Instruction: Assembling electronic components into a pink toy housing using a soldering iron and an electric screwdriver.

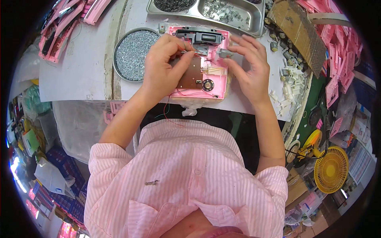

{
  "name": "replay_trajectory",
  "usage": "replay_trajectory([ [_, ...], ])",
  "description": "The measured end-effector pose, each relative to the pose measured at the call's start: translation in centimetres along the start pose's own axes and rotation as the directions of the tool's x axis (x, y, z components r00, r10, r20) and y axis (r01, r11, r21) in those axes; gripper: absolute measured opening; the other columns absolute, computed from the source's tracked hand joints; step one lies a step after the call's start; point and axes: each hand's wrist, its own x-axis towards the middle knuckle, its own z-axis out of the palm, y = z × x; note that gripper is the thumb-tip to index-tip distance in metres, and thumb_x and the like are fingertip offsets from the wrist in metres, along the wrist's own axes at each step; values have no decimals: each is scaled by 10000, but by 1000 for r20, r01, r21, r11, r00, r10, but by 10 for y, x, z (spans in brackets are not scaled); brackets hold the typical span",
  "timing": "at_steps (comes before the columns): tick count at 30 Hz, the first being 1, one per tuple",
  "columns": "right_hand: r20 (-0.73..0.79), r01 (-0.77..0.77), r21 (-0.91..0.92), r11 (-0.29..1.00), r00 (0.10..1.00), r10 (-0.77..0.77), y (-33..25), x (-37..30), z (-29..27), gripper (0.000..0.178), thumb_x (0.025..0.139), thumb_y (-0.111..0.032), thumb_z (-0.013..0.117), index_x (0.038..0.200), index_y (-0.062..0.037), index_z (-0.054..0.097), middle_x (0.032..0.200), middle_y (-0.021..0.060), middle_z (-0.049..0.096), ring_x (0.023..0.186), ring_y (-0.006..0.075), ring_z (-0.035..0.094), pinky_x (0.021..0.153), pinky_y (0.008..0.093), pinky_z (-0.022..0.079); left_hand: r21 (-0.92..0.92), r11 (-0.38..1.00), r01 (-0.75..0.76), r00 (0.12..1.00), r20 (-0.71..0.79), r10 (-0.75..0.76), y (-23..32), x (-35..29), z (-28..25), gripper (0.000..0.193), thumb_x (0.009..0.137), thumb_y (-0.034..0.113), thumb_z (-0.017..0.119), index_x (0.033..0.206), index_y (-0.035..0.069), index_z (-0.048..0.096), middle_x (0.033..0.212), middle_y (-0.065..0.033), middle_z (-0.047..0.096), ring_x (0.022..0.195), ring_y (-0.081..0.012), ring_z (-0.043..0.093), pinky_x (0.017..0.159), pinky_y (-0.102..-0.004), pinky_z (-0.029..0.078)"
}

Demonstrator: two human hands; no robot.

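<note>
A pink plastic casing (pixel 219 86) lies on the table, with a black mechanism (pixel 204 37) across its far end, a brown circuit board (pixel 190 75) and a small round speaker (pixel 208 85). Over the board's far left part, my left hand (pixel 168 63) pinches thumb and forefinger together on what looks like thin wires. At the casing's right edge, my right hand (pixel 252 65) has a small silvery motor (pixel 225 53) between thumb and fingers, the other fingers raised. Red wires (pixel 190 94) run along the casing's near edge and dangle off the table.
A round tray of screws (pixel 135 55) stands left of the casing. Beyond it sits a metal compartment tray (pixel 254 24) with small metal parts. On the right are several loose motors (pixel 274 46), white plastic pieces (pixel 293 85) and cardboard (pixel 299 35). Pink casings (pixel 59 35) pile up far left.
</note>
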Motion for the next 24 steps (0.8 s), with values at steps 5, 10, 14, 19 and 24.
replay_trajectory([
  [5,91,72,-124,990,994,-60,8,6,9,278,745,-260,851,972,-119,775,1329,70,645,1327,350,416,1089,446,378,-60,994,-94,995,-20,93,-5,6,5,80,849,49,731,908,19,686,894,-81,671,805,-224,651,663,-318,498],
  [10,177,209,-323,923,971,-158,-6,16,1,242,738,-236,837,928,-98,780,1345,82,629,1300,379,449,1064,473,406,-42,998,-37,998,57,39,1,17,4,105,872,85,706,957,24,694,841,-90,677,751,-267,648,676,-366,512],
  [14,316,318,-477,820,932,-177,-31,30,-8,196,744,-193,809,901,-78,781,1327,92,634,1302,385,465,1045,480,433,94,986,-137,975,189,117,2,29,-2,149,922,81,695,1038,-12,682,936,-98,705,825,-191,664,767,-303,532],
  [19,394,336,-477,812,908,-145,-32,38,-7,161,771,-164,780,899,-68,779,1309,87,641,1292,381,482,1053,457,437,73,984,-163,970,197,146,1,32,-2,173,912,104,714,1046,-3,688,935,-93,702,810,-187,653,746,-299,523],
  [24,256,256,-348,902,951,-171,-25,39,-17,196,788,-134,753,977,-85,771,1281,89,649,1237,377,499,1056,453,422,16,1000,4,973,229,-8,6,33,-10,176,900,119,730,1029,2,705,929,-76,704,802,-161,638,735,-289,516],
])
